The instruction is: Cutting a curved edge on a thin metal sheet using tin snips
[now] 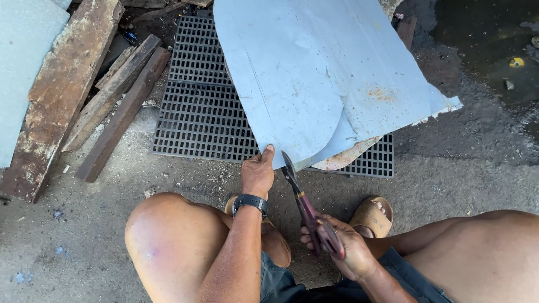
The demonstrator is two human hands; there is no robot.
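A large pale blue metal sheet (314, 67) lies across a black plastic grid (196, 112) on the ground in front of me. My left hand (258, 173), with a dark watch on the wrist, pinches the sheet's near edge. My right hand (342, 247) grips the maroon handles of tin snips (300, 199). The blades point up at the sheet's near edge, just right of my left thumb. A curved cut runs through the sheet there, and a flap overlaps a rusty piece underneath (345, 158).
Rusty steel bars and weathered wooden planks (106, 95) lie at the left beside the grid. My bare knees frame the view, with tan sandals (371, 216) on rough concrete. A dark wet patch (483, 33) spreads at the upper right.
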